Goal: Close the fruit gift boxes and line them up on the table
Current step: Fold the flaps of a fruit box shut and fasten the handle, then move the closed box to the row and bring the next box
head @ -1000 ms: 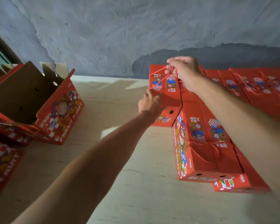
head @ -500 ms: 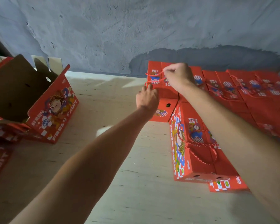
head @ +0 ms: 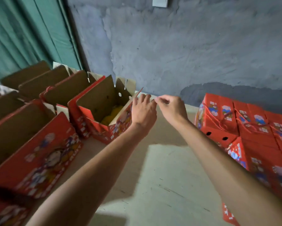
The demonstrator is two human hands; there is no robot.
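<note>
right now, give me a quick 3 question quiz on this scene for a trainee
1. True or false: the open box nearest the hands holds yellow fruit.
2. Which side of the table holds the closed boxes? A) the person's left B) the person's right C) both sides
3. Fill in: the left hand reaches for the open box's raised ____.

Key
1. True.
2. B; the boxes on the left stand open.
3. Flap. The right hand is beside it, fingers curled, holding nothing that shows.
</note>
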